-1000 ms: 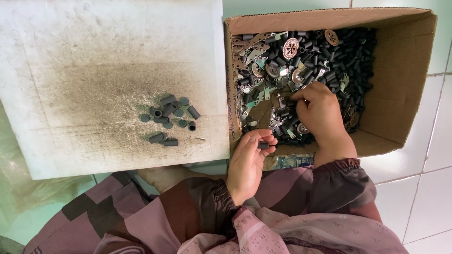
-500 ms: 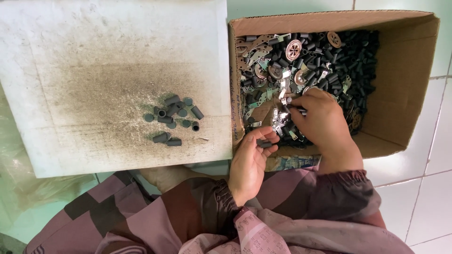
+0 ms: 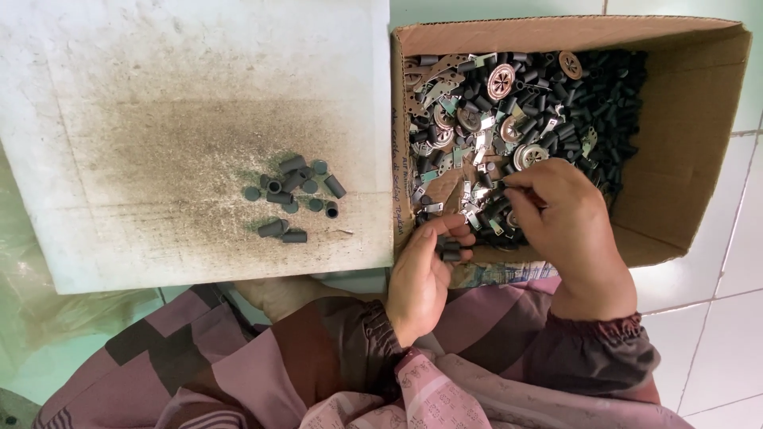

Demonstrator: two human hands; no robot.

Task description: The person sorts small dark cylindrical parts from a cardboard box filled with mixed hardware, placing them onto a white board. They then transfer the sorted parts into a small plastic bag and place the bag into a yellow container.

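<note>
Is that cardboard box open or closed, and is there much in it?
Open. The cardboard box shows its inside, its floor mostly covered by small dark tubes and metal bits; the right hand reaches in.

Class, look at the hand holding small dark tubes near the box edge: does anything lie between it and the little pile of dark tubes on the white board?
Nothing visible does. The left hand cups a few dark tubes just beyond the white board corner. Between it and the pile of tubes lies only bare, stained board. The cardboard box wall stands beside this path, not across it.

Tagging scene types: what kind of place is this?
Probably an informal home or small-workshop sorting spot on the floor: a cardboard box of mixed small parts, a stained white board holding dark cylinders, and pale tiles underneath.
</note>
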